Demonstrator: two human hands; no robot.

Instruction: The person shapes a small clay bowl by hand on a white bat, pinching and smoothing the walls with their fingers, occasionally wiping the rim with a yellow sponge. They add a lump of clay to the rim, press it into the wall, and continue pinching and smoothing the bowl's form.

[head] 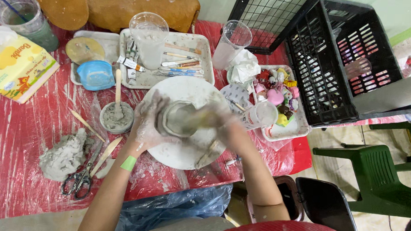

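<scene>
Right, both my hands clamp the wet clay pot (180,119) mid-turntable (185,154): left hand (147,122) at 9, right hand (224,118) at 3. Soft, slippery, thin-walled; I'd support low, near base.

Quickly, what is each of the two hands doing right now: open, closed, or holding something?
Left hand: wrapped around the side of the grey clay pot, holding it.
Right hand: blurred at the pot's other side; its grip cannot be told.

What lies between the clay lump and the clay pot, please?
In the head view, scissors and a wooden stick lie between the clay lump and the clay pot.
</scene>
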